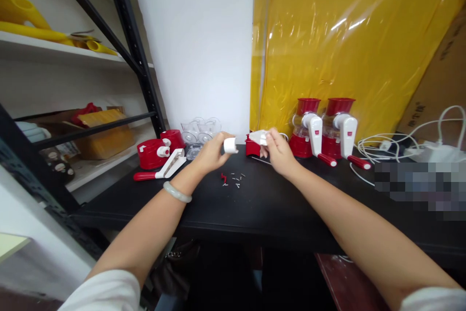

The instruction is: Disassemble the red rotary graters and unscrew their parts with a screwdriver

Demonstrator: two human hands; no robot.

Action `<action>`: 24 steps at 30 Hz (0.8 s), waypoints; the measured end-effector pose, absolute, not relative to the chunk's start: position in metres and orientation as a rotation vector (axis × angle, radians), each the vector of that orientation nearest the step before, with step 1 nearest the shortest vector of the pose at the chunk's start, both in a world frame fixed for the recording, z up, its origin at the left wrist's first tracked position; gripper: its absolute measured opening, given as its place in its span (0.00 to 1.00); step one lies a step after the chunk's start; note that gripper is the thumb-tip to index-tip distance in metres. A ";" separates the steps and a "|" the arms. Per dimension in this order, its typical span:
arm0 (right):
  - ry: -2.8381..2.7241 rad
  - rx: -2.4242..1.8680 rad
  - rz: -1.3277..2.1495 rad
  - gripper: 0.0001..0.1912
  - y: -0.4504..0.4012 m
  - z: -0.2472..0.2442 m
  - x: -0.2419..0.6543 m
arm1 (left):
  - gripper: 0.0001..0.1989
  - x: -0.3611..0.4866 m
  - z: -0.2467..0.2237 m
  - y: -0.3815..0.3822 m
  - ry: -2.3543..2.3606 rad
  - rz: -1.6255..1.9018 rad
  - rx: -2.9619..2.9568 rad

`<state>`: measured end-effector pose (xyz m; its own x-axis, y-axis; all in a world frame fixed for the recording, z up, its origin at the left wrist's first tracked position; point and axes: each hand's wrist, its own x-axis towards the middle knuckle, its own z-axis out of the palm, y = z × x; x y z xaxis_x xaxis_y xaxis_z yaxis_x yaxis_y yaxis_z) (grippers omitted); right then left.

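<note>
My left hand (214, 150) is closed round a short white plastic cylinder (230, 145), raised above the black table. Across from it, my right hand (278, 152) pinches a white tapered plastic piece (258, 137). The two white pieces are apart. Behind the right-hand piece, a red plastic part (252, 148) is partly hidden. A thin metal rod (260, 160) lies below it, running toward my right hand. Several small screws (238, 185) and a small red bent piece (224, 177) lie on the table between my forearms.
Red housings (152, 154) and a white crank with a red handle (171, 164) lie at left, near clear plastic drums (200, 131). Two red-and-white hand-crank graters (305, 129) stand at right, beside white cables (378, 143). A black metal shelf frame (136, 49) rises at left.
</note>
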<state>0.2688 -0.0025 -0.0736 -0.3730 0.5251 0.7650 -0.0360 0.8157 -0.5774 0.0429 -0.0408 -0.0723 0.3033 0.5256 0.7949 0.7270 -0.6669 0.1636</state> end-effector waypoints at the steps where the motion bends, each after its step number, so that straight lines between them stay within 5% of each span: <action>1: -1.816 -0.337 0.651 0.16 -0.002 -0.070 0.271 | 0.19 0.039 -0.072 -0.039 -1.186 -1.346 -2.300; 8: -1.722 -0.329 0.978 0.22 0.008 -0.082 0.264 | 0.17 0.039 -0.072 -0.036 -1.188 -1.728 -2.249; 18: -1.439 -0.284 1.516 0.18 -0.004 -0.096 0.243 | 0.27 0.065 -0.075 -0.050 -1.333 -1.359 -2.327; 24: -1.510 -0.473 1.168 0.17 -0.001 -0.100 0.246 | 0.16 0.065 -0.079 -0.050 -1.429 -1.379 -2.253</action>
